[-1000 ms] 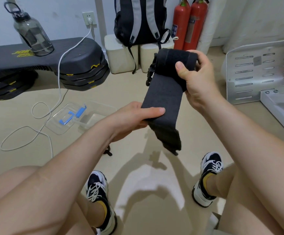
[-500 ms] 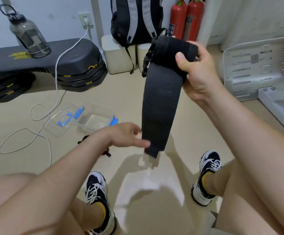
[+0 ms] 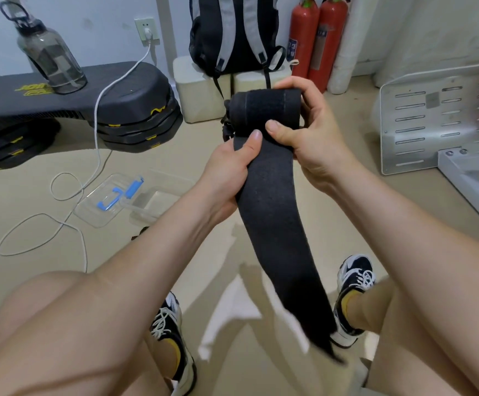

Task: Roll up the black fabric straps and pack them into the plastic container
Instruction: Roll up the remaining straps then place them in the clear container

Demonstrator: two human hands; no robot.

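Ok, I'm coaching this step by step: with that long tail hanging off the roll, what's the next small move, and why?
Probably turn the rolled end of the black fabric strap one more wrap with the right hand, the left hand feeding the band in taut. A long flat tail hangs unrolled, so it isn't ready for the clear plastic container.

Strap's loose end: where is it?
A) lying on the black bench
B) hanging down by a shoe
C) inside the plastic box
B: the strap hangs down from the left hand and right hand, its end dangling beside a shoe.
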